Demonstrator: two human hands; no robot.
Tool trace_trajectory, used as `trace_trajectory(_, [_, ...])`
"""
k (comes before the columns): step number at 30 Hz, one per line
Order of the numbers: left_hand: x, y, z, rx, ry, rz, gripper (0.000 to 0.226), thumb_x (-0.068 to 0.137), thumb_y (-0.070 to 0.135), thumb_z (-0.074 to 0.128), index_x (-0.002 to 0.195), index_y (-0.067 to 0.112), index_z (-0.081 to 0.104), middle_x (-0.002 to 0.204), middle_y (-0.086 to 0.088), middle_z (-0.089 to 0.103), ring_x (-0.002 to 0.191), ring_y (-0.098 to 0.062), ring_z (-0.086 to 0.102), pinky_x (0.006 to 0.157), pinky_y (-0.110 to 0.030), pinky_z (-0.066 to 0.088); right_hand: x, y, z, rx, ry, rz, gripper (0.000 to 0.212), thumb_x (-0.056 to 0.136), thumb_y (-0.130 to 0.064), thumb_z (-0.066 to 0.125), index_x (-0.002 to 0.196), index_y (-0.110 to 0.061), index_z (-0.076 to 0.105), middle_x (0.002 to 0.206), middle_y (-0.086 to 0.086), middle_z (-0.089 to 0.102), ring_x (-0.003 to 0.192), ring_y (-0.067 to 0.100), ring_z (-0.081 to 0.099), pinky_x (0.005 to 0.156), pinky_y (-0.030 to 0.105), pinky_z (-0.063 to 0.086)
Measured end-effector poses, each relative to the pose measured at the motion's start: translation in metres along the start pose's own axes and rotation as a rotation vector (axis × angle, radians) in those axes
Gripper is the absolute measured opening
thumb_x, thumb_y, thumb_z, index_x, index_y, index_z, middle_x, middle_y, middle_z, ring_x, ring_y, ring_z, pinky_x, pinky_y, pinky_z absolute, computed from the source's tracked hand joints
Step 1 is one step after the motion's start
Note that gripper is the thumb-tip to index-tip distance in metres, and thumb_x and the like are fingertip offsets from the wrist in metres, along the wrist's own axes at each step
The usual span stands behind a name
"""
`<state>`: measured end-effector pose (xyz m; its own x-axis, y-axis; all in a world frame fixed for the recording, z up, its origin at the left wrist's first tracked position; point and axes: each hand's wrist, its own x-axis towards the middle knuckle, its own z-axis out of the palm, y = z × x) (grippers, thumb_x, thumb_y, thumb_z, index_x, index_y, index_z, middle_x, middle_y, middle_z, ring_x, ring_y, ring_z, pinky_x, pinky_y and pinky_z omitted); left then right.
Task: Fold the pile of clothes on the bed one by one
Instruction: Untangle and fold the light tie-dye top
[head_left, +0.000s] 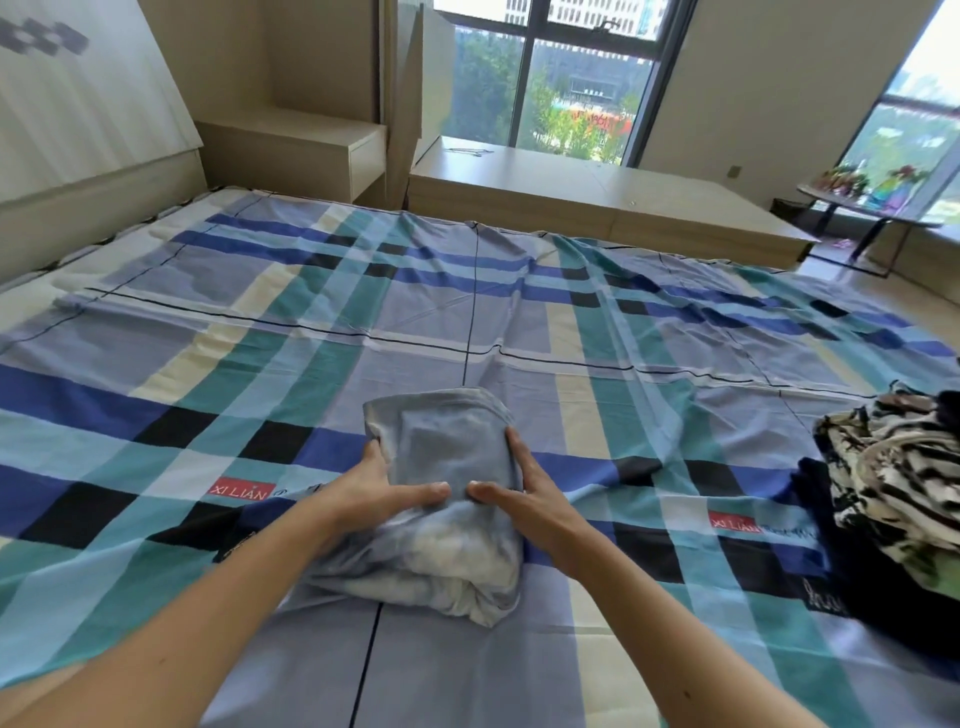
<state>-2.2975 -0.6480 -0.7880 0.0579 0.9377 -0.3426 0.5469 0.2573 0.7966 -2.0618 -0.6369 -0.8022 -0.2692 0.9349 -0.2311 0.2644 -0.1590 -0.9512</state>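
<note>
Head view: both hands are on one light blue-grey folded fabric garment (447, 441), which lies on the bed with the blue, teal and black plaid sheet (208, 389), straight ahead of the person. The left hand (384, 488) clasps the bundle's left edge and the right hand (524, 493) clasps its right edge. The fingers of each curl round the sides, and the two thumbs lie across the top, nearly meeting in the middle. The near end of the garment, below the thumbs, is bunched and paler. The far end, beyond the fingers, lies flatter with a rounded border.

Well off to the right of the right hand sits the pile of unfolded clothes (893, 483), a black-and-white patterned piece on top of dark ones.

This looks like the closing fold of this one item: the bundle is already compact and is being squeezed into shape. The next move probably calls for tucking or flattening the loose near end, setting the bundle aside, then reaching right for the top piece of the pile.
</note>
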Motion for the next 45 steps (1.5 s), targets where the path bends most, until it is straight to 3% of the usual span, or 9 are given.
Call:
trace_trajectory(5, [0.003, -0.001, 0.006, -0.170, -0.039, 0.075, 0.128, 0.064, 0.056, 0.088, 0.159, 0.028, 0.007, 0.144, 0.006, 0.051, 0.127, -0.014, 0.053, 0.109, -0.033, 0.043, 0.003, -0.002, 0.001, -0.044, 0.013, -0.035, 0.119, 0.059, -0.052, 0.085, 0.157, -0.044, 0.018, 0.158, -0.012, 0.034, 0.137, 0.011, 0.045, 0.112, 0.034, 0.043])
trace_trajectory(9, [0.005, 0.004, 0.014, -0.311, -0.014, 0.111, 0.114, 0.068, 0.042, 0.089, 0.157, 0.034, 0.017, 0.132, 0.012, 0.058, 0.113, -0.003, 0.059, 0.088, -0.021, 0.049, 0.003, -0.008, -0.002, -0.069, 0.070, -0.071, 0.104, 0.074, -0.034, 0.084, 0.157, -0.039, 0.022, 0.157, -0.009, 0.035, 0.137, 0.011, 0.043, 0.112, 0.031, 0.042])
trace_trajectory(14, [0.005, 0.033, 0.022, -0.429, 0.058, 0.175, 0.101, 0.061, 0.037, 0.092, 0.143, 0.043, 0.034, 0.122, 0.011, 0.066, 0.109, -0.012, 0.066, 0.093, -0.034, 0.054, 0.000, -0.036, -0.028, -0.106, 0.135, -0.080, 0.101, 0.073, -0.033, 0.083, 0.155, -0.045, 0.025, 0.146, -0.008, 0.045, 0.125, 0.013, 0.053, 0.105, 0.030, 0.048])
trace_trajectory(16, [0.004, 0.056, 0.028, -0.456, 0.039, 0.218, 0.099, 0.057, 0.039, 0.094, 0.141, 0.039, 0.041, 0.124, 0.006, 0.068, 0.110, -0.017, 0.068, 0.093, -0.038, 0.055, -0.005, -0.051, -0.048, -0.126, 0.161, -0.099, 0.099, 0.073, -0.032, 0.083, 0.154, -0.045, 0.026, 0.146, -0.008, 0.044, 0.125, 0.014, 0.051, 0.104, 0.028, 0.047])
trace_trajectory(25, [-0.008, 0.213, 0.060, -0.500, 0.003, 0.400, 0.100, 0.051, 0.033, 0.092, 0.140, 0.030, 0.045, 0.112, 0.007, 0.070, 0.084, -0.003, 0.073, 0.062, -0.017, 0.057, -0.059, -0.131, -0.167, -0.131, 0.339, -0.215, 0.095, 0.073, -0.028, 0.082, 0.153, -0.041, 0.032, 0.147, 0.001, 0.045, 0.125, 0.021, 0.054, 0.104, 0.037, 0.051])
trace_trajectory(31, [-0.028, 0.337, 0.104, -0.484, -0.133, 0.533, 0.102, 0.055, 0.027, 0.097, 0.142, 0.026, 0.044, 0.122, 0.000, 0.070, 0.103, -0.018, 0.072, 0.089, -0.036, 0.059, -0.135, -0.193, -0.271, -0.150, 0.509, -0.251, 0.088, 0.078, -0.025, 0.080, 0.152, -0.042, 0.036, 0.127, -0.007, 0.045, 0.097, 0.005, 0.056, 0.072, 0.011, 0.050])
trace_trajectory(35, [-0.045, 0.417, 0.137, -0.498, -0.234, 0.609, 0.093, 0.057, 0.024, 0.093, 0.137, 0.025, 0.047, 0.124, -0.002, 0.068, 0.108, -0.019, 0.070, 0.095, -0.039, 0.057, -0.190, -0.222, -0.333, -0.106, 0.633, -0.259, 0.086, 0.075, -0.024, 0.083, 0.148, -0.042, 0.042, 0.135, -0.002, 0.053, 0.112, 0.020, 0.063, 0.095, 0.036, 0.057])
trace_trajectory(39, [-0.060, 0.492, 0.182, -0.459, -0.347, 0.658, 0.086, 0.056, 0.025, 0.089, 0.129, 0.020, 0.046, 0.123, -0.007, 0.066, 0.109, -0.023, 0.068, 0.097, -0.045, 0.056, -0.241, -0.229, -0.397, -0.042, 0.717, -0.257, 0.085, 0.074, -0.020, 0.082, 0.147, -0.040, 0.044, 0.134, 0.001, 0.059, 0.106, 0.022, 0.069, 0.092, 0.038, 0.059])
trace_trajectory(45, [-0.060, 0.551, 0.253, -0.299, -0.436, 0.619, 0.106, 0.049, 0.035, 0.088, 0.139, 0.023, 0.035, 0.126, -0.014, 0.060, 0.108, -0.028, 0.067, 0.093, -0.047, 0.058, -0.278, -0.195, -0.467, 0.049, 0.807, -0.195, 0.089, 0.070, -0.025, 0.082, 0.148, -0.036, 0.043, 0.128, 0.006, 0.065, 0.105, 0.026, 0.070, 0.093, 0.044, 0.058])
